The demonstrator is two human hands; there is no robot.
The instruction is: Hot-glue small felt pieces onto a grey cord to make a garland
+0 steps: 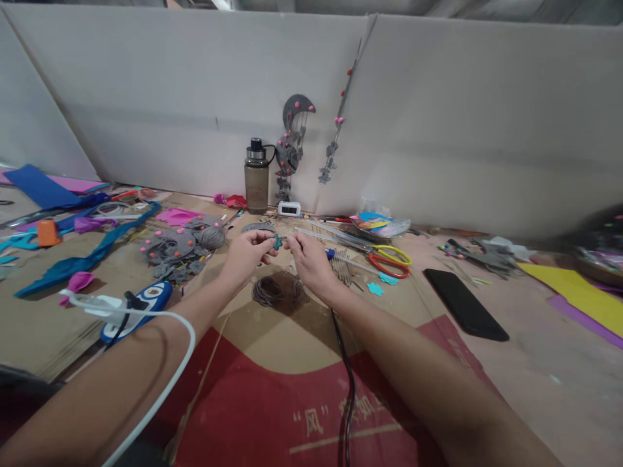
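Above the cardboard, my left hand (249, 254) pinches a small teal flower cutout (277, 242) between thumb and fingers. My right hand (314, 263) is closed in a pinch right beside it; what lies between those fingertips is too small to make out. Below both hands rests a coil of dark cord (267, 292). Two loose teal flower cutouts (376, 288) lie to the right of my right hand, near scissors with orange handles (389, 264) and yellow handles (393, 253). A black cable (346, 370) runs from under my right hand toward me.
Left lie grey felt pieces with pink beads (168, 250), a yarn ball (212, 235) and a blue oval object (141, 310). A bottle (256, 185) and small digital clock (289, 208) stand behind. A black phone (464, 303) lies right. A white cable (187, 350) crosses my left forearm.
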